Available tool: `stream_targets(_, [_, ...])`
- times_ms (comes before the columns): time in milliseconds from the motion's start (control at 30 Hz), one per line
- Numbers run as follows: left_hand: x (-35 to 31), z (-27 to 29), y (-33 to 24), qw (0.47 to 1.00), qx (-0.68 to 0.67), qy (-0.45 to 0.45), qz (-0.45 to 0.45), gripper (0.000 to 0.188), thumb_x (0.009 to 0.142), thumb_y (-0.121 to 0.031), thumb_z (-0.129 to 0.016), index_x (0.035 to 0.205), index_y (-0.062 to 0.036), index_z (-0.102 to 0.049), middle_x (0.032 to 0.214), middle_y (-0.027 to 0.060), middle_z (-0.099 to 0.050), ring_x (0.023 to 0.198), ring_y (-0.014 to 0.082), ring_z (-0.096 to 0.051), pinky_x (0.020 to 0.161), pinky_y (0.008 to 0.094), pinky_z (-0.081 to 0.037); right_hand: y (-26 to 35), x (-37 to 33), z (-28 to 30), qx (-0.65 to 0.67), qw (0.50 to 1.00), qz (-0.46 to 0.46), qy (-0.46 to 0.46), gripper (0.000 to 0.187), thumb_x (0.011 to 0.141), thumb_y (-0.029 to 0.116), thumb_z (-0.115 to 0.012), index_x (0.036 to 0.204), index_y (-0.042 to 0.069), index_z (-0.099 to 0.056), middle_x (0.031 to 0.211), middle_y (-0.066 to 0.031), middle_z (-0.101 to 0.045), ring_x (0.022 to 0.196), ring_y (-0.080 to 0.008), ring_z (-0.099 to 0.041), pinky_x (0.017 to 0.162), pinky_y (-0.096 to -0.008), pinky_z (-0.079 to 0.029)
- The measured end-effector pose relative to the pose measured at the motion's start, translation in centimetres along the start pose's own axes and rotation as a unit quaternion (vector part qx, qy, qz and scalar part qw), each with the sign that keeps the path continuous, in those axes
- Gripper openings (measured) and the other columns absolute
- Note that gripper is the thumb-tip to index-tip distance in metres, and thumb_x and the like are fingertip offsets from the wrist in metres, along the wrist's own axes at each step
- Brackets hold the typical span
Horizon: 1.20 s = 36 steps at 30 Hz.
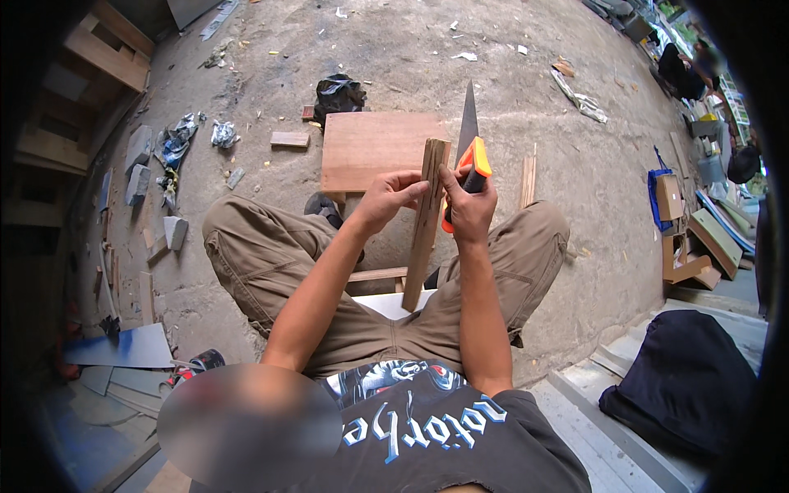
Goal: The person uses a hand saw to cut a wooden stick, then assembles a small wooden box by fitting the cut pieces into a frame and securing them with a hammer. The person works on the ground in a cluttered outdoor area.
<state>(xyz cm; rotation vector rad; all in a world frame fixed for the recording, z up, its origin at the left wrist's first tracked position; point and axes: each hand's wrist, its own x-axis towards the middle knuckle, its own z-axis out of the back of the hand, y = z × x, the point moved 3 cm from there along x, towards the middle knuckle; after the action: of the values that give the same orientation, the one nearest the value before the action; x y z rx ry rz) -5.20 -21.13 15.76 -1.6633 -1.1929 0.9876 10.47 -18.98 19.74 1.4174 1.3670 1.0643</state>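
A narrow wooden strip (422,238) stands tilted between my knees, its upper end raised in front of me. My left hand (388,199) grips its left side near the top, thumb against the wood. My right hand (470,205) is wrapped round the orange and black handle of a hand saw (469,119), whose blade points away from me. The thumb and finger of that hand also touch the strip's right side. Just beyond my hands is a low wooden stool or bench (378,148) with a flat reddish-brown top.
A black plastic bag (339,94) and a small wood block (290,140) lie past the bench. Grey blocks (138,184) and crumpled foil sit at left. Thin wood strips (528,181) lie by my right knee. A black cloth bag (682,382) is at lower right. Another person (686,70) sits far right.
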Motion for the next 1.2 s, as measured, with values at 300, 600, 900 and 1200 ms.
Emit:
stream_targets(300, [-0.1, 0.6, 1.3, 0.995, -0.085, 0.014, 0.051, 0.038, 0.097, -0.031, -0.060, 0.121, -0.0019, -0.062, 0.106, 0.0025, -0.068, 0.093, 0.0102, -0.063, 0.085, 0.0290, -0.049, -0.5, -0.1, -0.3, 0.016, 1.000, -0.001, -0.009, 0.028, 0.081, 0.008, -0.080, 0.092, 0.005, -0.055, 0.076, 0.0029, -0.058, 0.063, -0.0040, -0.052, 0.057, -0.0191, -0.041])
stream_targets(600, [-0.7, -0.4, 0.2, 0.987, -0.148, 0.056, 0.030, 0.035, 0.097, -0.026, -0.059, 0.124, -0.0038, -0.061, 0.109, 0.0012, -0.067, 0.101, 0.0086, -0.061, 0.088, 0.0306, -0.049, 0.3, -0.6, -0.4, 0.017, 0.999, 0.011, 0.028, 0.026, 0.082, 0.007, -0.079, 0.094, 0.004, -0.057, 0.080, 0.0009, -0.062, 0.069, -0.0042, -0.056, 0.063, -0.0185, -0.044])
stream_targets(900, [-0.6, 0.5, -1.3, 0.995, 0.007, -0.049, -0.083, 0.030, 0.081, -0.001, -0.075, 0.108, -0.0002, -0.060, 0.103, 0.0109, -0.069, 0.092, 0.0161, -0.068, 0.084, 0.0287, -0.056, 1.4, -0.9, -0.4, -0.020, 0.997, 0.039, 0.065, 0.023, 0.085, 0.003, -0.075, 0.097, 0.002, -0.055, 0.096, -0.0091, -0.069, 0.065, -0.0020, -0.052, 0.058, -0.0180, -0.044])
stream_targets(1200, [-0.8, -0.9, -2.3, 0.955, 0.179, -0.175, -0.161, 0.031, 0.075, -0.007, -0.082, 0.094, -0.0014, -0.059, 0.092, 0.0113, -0.070, 0.080, 0.0152, -0.070, 0.070, 0.0287, -0.057, 1.9, -1.6, -0.7, 0.027, 0.997, 0.057, 0.047, 0.022, 0.085, 0.003, -0.075, 0.098, 0.003, -0.057, 0.094, -0.0040, -0.066, 0.071, -0.0020, -0.050, 0.063, -0.0180, -0.042])
